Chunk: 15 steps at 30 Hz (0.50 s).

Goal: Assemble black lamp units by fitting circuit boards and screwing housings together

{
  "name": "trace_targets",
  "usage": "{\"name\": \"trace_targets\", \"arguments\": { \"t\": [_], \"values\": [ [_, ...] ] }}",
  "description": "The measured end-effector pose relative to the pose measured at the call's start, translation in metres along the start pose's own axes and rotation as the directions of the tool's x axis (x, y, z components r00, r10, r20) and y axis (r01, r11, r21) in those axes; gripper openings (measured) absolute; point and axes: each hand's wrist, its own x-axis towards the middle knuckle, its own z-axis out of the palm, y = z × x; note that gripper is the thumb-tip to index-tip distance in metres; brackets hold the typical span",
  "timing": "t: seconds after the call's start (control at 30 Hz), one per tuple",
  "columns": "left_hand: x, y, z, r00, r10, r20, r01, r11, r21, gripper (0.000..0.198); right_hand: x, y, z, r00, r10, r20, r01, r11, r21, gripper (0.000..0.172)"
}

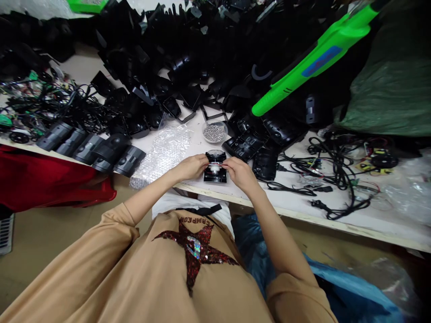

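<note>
A small black plastic housing (215, 178) lies at the front edge of the white table. At its far end sits a round, clear, lens-like disc (215, 153), and a white round part (214, 169) shows in its middle. Across the housing runs a thin, light-coloured plate (215, 163). My left hand (194, 166) pinches the left end of this plate, fingertips closed. From the other side my right hand (239, 172) pinches its right end between thumb and fingers. The fingertips hide the plate's ends.
A bowl of small screws (214, 133) stands beyond the housing. A green electric screwdriver (313, 63) hangs at upper right. Bubble wrap (164, 152) and black cylinders (129, 160) lie left, black power cords (333, 170) right. Black parts are heaped behind.
</note>
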Motion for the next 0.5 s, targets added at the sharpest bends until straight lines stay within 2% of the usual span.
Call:
{"name": "trace_targets", "arguments": {
  "t": [0.27, 0.5],
  "values": [
    [0.004, -0.002, 0.007, 1.000, 0.012, 0.005, -0.012, 0.999, 0.043, 0.023, -0.002, -0.004, -0.002, 0.999, 0.000, 0.054, 0.006, 0.993, -0.117, 0.022],
    [0.012, 0.005, 0.004, 0.997, -0.021, 0.068, 0.012, 0.990, 0.143, 0.026, -0.004, 0.005, 0.002, 0.997, 0.014, 0.070, -0.008, 0.996, -0.089, 0.023]
  ]
}}
